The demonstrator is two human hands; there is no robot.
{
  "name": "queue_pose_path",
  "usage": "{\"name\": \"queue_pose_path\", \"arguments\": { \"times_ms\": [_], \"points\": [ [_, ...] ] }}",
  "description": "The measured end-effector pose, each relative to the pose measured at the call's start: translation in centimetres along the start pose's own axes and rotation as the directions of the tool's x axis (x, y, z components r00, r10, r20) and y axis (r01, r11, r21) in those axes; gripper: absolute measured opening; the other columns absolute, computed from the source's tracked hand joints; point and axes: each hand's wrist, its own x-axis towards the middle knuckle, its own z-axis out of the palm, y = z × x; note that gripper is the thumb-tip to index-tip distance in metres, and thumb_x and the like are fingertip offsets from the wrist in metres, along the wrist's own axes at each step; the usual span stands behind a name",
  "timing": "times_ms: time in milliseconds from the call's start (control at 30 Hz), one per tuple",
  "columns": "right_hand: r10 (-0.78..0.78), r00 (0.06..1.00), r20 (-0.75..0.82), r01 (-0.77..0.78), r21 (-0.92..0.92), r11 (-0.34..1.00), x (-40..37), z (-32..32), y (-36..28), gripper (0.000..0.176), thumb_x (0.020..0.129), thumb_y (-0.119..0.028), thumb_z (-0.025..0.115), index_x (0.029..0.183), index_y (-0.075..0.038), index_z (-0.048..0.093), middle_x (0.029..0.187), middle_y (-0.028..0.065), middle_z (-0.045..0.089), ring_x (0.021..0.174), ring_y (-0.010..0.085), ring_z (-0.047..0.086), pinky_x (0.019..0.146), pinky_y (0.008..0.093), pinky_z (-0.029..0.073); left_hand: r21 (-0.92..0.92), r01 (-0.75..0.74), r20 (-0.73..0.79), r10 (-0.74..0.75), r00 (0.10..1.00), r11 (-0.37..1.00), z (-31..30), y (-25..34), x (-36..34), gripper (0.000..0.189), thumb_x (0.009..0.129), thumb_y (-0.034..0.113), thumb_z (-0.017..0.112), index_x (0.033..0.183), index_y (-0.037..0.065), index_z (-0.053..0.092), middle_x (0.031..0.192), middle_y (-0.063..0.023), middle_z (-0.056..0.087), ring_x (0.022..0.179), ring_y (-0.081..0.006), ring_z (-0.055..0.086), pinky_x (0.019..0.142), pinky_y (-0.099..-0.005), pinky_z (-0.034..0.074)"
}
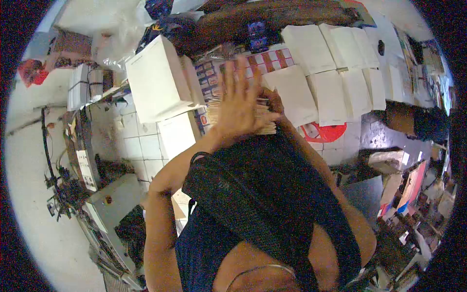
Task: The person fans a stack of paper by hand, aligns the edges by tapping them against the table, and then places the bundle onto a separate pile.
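My left hand [239, 104] is stretched flat, fingers long and a little apart, over a bundle of thin cream paper booklets [266, 125]. The booklets show edge-on in many narrow layers on both sides of the palm. At the bundle's right side, my right hand [275, 103] has its fingers curled against it; part of this hand is hidden. Beneath and beyond lie printed sheets with small coloured pictures [208, 78] and red-and-white printed cards [270, 61].
A tall stack of white paper [158, 80] stands at the left, with a lower white stack [179, 136] nearer me. Several cream paper stacks [335, 92] fill the right. A red plastic bag [331, 131] lies on the tiles below them. A dark blue packet [258, 36] is at the back.
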Motion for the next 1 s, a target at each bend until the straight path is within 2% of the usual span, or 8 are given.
{"name": "queue_pose_path", "arguments": {
  "times_ms": [167,200,400,500,567,800,867,1000],
  "points": [
    [-0.016,0.999,-0.041,0.018,0.03,0.999,0.4,0.0,0.5,0.068,0.095,-0.06,0.029,0.104,-0.001,0.061,0.098,0.0105,0.065,0.094,0.0223,0.06,0.091,0.0359,0.044,-0.175,-0.171,0.076,0.187,0.979,0.97,4.9,-1.2,-0.3,0.113,0.068,0.081,0.052,0.149,0.009,0.022,0.154,-0.0271,0.006,0.142,-0.0475,0.001,0.11,-0.0644,0.002],
    [-0.014,1.0,-0.016,0.015,0.034,0.999,0.5,-0.4,0.6,0.069,0.095,-0.061,0.028,0.104,-0.001,0.061,0.098,0.0108,0.064,0.095,0.0224,0.059,0.092,0.0359,0.044,0.064,-0.25,0.1,0.243,0.965,0.966,4.6,-1.3,-0.3,0.113,0.066,0.081,0.053,0.149,0.01,0.022,0.154,-0.0263,0.007,0.142,-0.0471,0.004,0.111,-0.0631,0.002],
    [-0.027,0.998,0.057,0.025,0.034,0.999,0.7,-0.8,0.6,0.074,0.097,-0.062,0.018,0.105,0.001,0.057,0.1,0.0124,0.062,0.098,0.0229,0.058,0.096,0.0357,0.041,0.063,-0.101,0.066,0.097,0.993,0.993,2.4,-4.1,-0.5,0.092,0.079,0.068,0.054,0.146,0.011,0.03,0.155,-0.0236,0.005,0.142,-0.0451,0.006,0.111,-0.0632,0.006],
    [0.075,0.997,0.005,-0.075,-0.059,0.995,1.0,-0.4,0.2,0.072,0.098,-0.06,0.018,0.099,0.001,0.058,0.092,0.0114,0.062,0.092,0.0224,0.059,0.093,0.0359,0.042,-0.038,-0.003,-0.071,0.001,0.997,0.999,2.0,-5.5,-0.8,0.07,0.087,0.059,0.049,0.133,0.006,0.049,0.146,-0.0273,0.031,0.136,-0.043,0.03,0.11,-0.0561,0.022],
    [0.063,0.997,0.044,-0.059,-0.07,0.996,0.8,-0.3,0.0,0.071,0.098,-0.059,0.019,0.098,0.0,0.058,0.091,0.0103,0.062,0.09,0.0216,0.059,0.092,0.0358,0.042,-0.085,0.256,0.264,-0.226,0.938,0.963,1.3,-7.4,-1.9,0.063,0.09,0.057,0.046,0.118,0.003,0.059,0.126,-0.025,0.051,0.119,-0.0382,0.049,0.102,-0.0489,0.035],
    [0.504,0.855,-0.123,-0.502,-0.441,0.744,-1.5,-1.1,-3.0,0.052,0.087,-0.05,0.059,0.111,-0.003,0.062,0.1,0.0091,0.065,0.092,0.0175,0.059,0.078,0.0313,0.048,-0.746,0.6,0.468,-0.414,0.781,0.288,1.5,-12.8,-4.1,0.049,0.094,0.047,0.048,0.104,0.003,0.066,0.097,-0.0122,0.068,0.086,-0.0205,0.064,0.08,-0.036,0.049],
    [0.489,0.864,-0.122,-0.483,-0.476,0.735,-2.0,-1.1,-2.9,0.052,0.086,-0.042,0.065,0.117,-0.001,0.058,0.105,0.0103,0.064,0.097,0.018,0.058,0.082,0.0313,0.047,-0.556,0.674,0.526,-0.422,0.739,0.487,3.8,-14.6,-5.4,0.043,0.094,0.041,0.051,0.116,0.005,0.061,0.107,-0.0111,0.066,0.092,-0.0201,0.063,0.083,-0.0342,0.048],
    [0.472,0.872,-0.127,-0.473,-0.467,0.747,-3.0,-1.1,-1.9,0.061,0.085,-0.036,0.069,0.129,0.002,0.049,0.116,0.0129,0.06,0.105,0.0202,0.057,0.091,0.0325,0.044,-0.526,0.848,0.733,-0.469,0.493,0.069,3.2,-12.8,-6.3,0.041,0.092,0.027,0.057,0.124,0.002,0.052,0.114,-0.0102,0.061,0.1,-0.0199,0.061,0.085,-0.0301,0.05]
  ]
}}
